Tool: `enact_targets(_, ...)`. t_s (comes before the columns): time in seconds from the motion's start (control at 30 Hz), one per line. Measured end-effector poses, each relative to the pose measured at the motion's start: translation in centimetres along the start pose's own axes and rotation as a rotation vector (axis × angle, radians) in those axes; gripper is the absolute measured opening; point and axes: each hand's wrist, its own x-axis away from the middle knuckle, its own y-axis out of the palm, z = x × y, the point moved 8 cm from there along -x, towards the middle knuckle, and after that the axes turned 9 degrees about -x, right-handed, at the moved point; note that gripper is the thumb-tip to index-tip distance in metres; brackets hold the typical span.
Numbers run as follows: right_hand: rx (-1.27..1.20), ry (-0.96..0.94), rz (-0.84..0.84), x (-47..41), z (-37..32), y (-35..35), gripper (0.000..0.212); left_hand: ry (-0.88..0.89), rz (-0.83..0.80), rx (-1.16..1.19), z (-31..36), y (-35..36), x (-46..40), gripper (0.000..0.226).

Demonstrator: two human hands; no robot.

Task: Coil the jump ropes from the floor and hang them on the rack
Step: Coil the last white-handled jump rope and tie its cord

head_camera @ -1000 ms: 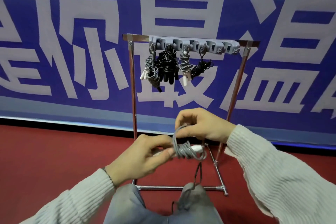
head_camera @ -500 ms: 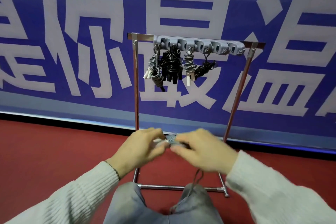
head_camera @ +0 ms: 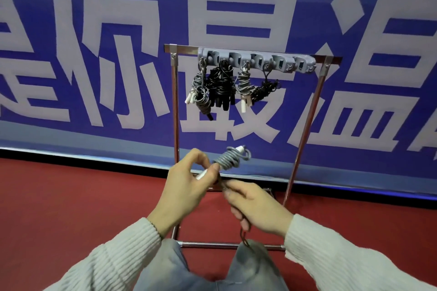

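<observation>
Centre frame: left hand [head_camera: 186, 181] pinches the white handle of a grey jump rope [head_camera: 230, 159], thumb and fingers curled on it; handle mostly hidden by the fingers. Coiled part sticks up-right of the hand, second white handle tip just visible at top. Right hand [head_camera: 256, 205], lower centre, fingers curled round the rope's loose tail; tail runs down past the palm, end lost against the jeans [head_camera: 248, 264]. Rack [head_camera: 175, 106] stands behind, centre-right; grey hook bar [head_camera: 257, 60] carries four bundles, blk and grey, detail blurred. Rack foot partly hidden by arms. Red floor [head_camera: 71, 196], blue banner [head_camera: 94, 30] cut off at all edges.
</observation>
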Motion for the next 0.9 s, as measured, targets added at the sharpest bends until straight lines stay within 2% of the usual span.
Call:
enact_targets(0.03, 0.118, 0.0, 0.002, 0.3, 0.0, 0.0, 0.017, -0.045, 0.036, -0.025, -1.1, 0.0, -0.3, 0.021)
enact_targets(0.1, 0.511, -0.09, 0.045, 0.8, -1.0, -0.4, 0.021, -0.083, 0.037, -0.14, -2.7, 0.4, -0.6, 0.02)
enact_targets(0.17, 0.874, -0.202, 0.072, 0.8, -3.2, -0.8, 0.027, 0.029, -0.055, -0.373, -2.9, 1.7, -0.6, 0.024)
enact_targets(0.23, 0.975, -0.264, 0.076, 0.1, -5.2, -1.9, 0.026, 0.175, -0.205, -0.483, -2.3, 3.2, 0.0, 0.028)
enact_targets(0.27, 0.909, -0.26, 0.054, -0.2, -5.9, -2.6, 0.023, 0.232, -0.282, -0.435, -1.8, 3.6, 0.4, 0.026)
enact_targets(0.33, 0.576, -0.203, -0.019, -0.9, -6.3, -4.1, 0.015, 0.287, -0.392, -0.257, -0.7, 3.3, 0.8, 0.017)
enact_targets(0.37, 0.399, -0.172, -0.054, -1.2, -6.2, -4.6, 0.019, 0.3, -0.422, -0.189, -0.2, 2.9, 1.0, 0.012)
enact_targets(0.4, 0.259, -0.15, -0.082, -1.5, -5.9, -5.0, 0.024, 0.303, -0.449, -0.143, 0.4, 2.6, 1.2, 0.007)
enact_targets(0.47, 0.075, -0.16, -0.104, -1.8, -5.1, -5.0, 0.019, 0.233, -0.493, 0.003, 1.6, 2.1, 1.5, 0.006)
enact_targets(0.57, -0.242, -0.15, -0.104, -1.9, -3.1, -3.2, 0.012, 0.008, -0.375, 0.393, 2.2, 1.2, 1.0, 0.013)
enact_targets(0.63, -0.42, 0.004, -0.074, -1.3, -0.8, -0.8, 0.03, -0.151, -0.225, 0.579, 1.4, 0.5, 0.3, 0.015)
enact_targets(0.67, -0.383, 0.051, -0.057, -1.0, 0.1, 0.1, 0.036, -0.222, -0.144, 0.618, 0.5, 0.2, -0.1, 0.018)
enact_targets(0.7, -0.233, 0.038, -0.038, -0.7, 0.4, 0.7, 0.037, -0.274, -0.077, 0.588, -0.5, -0.1, -0.4, 0.021)
enact_targets(0.73, -0.008, -0.018, -0.024, -0.4, 0.1, 0.9, 0.035, -0.301, -0.022, 0.489, -1.4, -0.4, -0.7, 0.024)
enact_targets(0.77, 0.248, -0.093, -0.014, 0.0, -0.5, 0.9, 0.033, -0.268, 0.012, 0.294, -2.3, -0.8, -1.0, 0.025)
enact_targets(0.83, 0.725, -0.202, 0.006, 0.4, -2.6, 0.1, 0.029, -0.064, -0.043, -0.168, -2.4, -0.2, -0.9, 0.024)
enact_targets(0.9, 0.923, -0.249, 0.011, 0.3, -5.1, -0.8, 0.023, 0.135, -0.262, -0.35, -1.9, 2.1, 0.4, 0.021)
